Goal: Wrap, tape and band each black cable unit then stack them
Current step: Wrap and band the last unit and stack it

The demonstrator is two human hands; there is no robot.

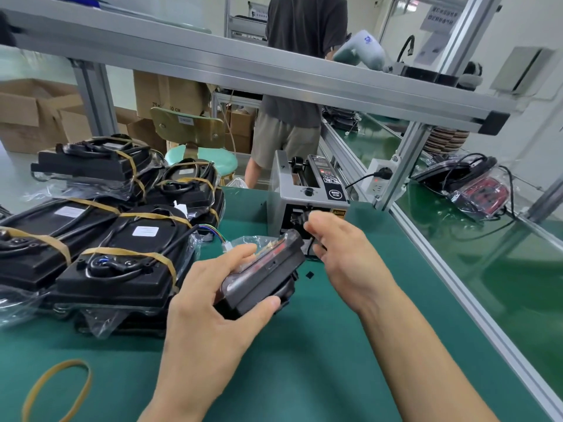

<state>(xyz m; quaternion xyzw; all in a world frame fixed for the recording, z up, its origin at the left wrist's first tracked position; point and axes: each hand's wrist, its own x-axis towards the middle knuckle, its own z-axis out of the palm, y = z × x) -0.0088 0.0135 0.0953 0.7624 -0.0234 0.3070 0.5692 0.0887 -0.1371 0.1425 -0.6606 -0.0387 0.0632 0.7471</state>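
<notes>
My left hand (213, 300) grips a black cable unit (262, 272) in clear plastic wrap, held tilted above the green mat, thumb under its near edge and fingers over the top. My right hand (344, 254) hovers just right of the unit, in front of the grey tape dispenser (307, 193); its fingers are curled near the dispenser's outlet, and whether they pinch tape is hidden. Several wrapped and banded black units (122, 263) lie stacked at the left. A loose rubber band (58, 391) lies on the mat at the lower left.
The green mat (320, 345) covers the bench. An aluminium frame rail (457, 284) runs along the right edge. Another wrapped unit with red parts (478, 190) lies beyond the rail. A person (292, 86) stands behind the bench; a stool (201, 159) and cardboard boxes stand at the back left.
</notes>
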